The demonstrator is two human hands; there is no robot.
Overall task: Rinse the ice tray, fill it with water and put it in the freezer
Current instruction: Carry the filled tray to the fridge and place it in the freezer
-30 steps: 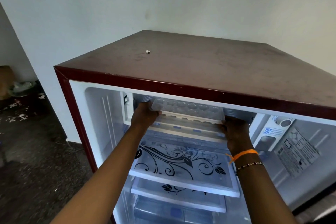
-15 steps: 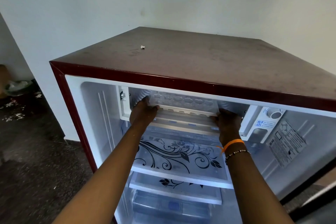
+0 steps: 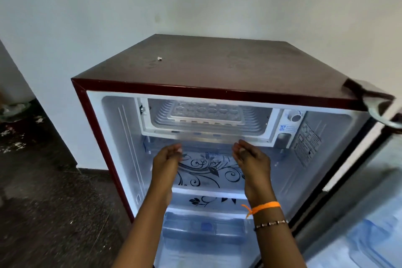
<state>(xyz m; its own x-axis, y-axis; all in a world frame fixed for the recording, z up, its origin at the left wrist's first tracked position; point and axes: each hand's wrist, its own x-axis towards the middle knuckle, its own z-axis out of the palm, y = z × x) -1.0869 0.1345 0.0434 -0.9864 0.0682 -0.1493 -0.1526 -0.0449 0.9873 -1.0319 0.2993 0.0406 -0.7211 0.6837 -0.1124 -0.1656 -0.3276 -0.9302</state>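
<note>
The clear ice tray point(image 3: 205, 113) rests flat on the ribbed floor of the freezer compartment point(image 3: 256, 124) at the top of the open maroon fridge point(image 3: 217, 65). Nothing touches it. My left hand point(image 3: 168, 159) and my right hand point(image 3: 248, 156) hover side by side below the compartment's front edge, just under its folded-down clear flap point(image 3: 208, 138). Both hands hold nothing, with fingers loosely curled and apart. The right wrist wears an orange band and a bead bracelet.
Below the hands are a floral-printed glass shelf point(image 3: 206, 172) and a clear drawer point(image 3: 202, 228). The fridge door point(image 3: 369, 180) stands open at the right. A small white piece point(image 3: 159, 58) lies on the fridge top. Litter lies on the dark floor point(image 3: 15, 137) at the left.
Both hands have let go of the ice tray and pulled back out and down from the freezer compartment. The tray stays inside. The camera has drawn back.
</note>
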